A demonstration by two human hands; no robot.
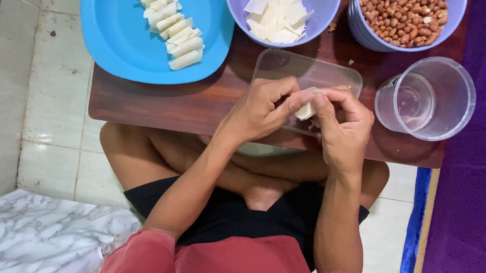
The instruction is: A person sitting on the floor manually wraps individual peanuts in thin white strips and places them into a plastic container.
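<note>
My left hand [258, 110] and my right hand [343, 125] meet over a clear plastic lid [307, 73] on a low brown wooden table [161, 102]. Together the fingers pinch a small pale wrapper [306, 109], folded between both thumbs and forefingers. A blue plate [115, 30] at the back left holds a row of several rolled white wrappers [171, 25]. A lilac bowl [324, 16] behind my hands holds flat square wrapper sheets [277, 13]. Another lilac bowl [370, 35] at the back right is full of peanuts [401, 17].
A clear plastic cup [430, 99] with a little water stands at the table's right edge. My crossed legs lie under the table on a tiled floor [44, 115]. A marbled cloth [33, 233] lies at the lower left, purple fabric [473, 193] on the right.
</note>
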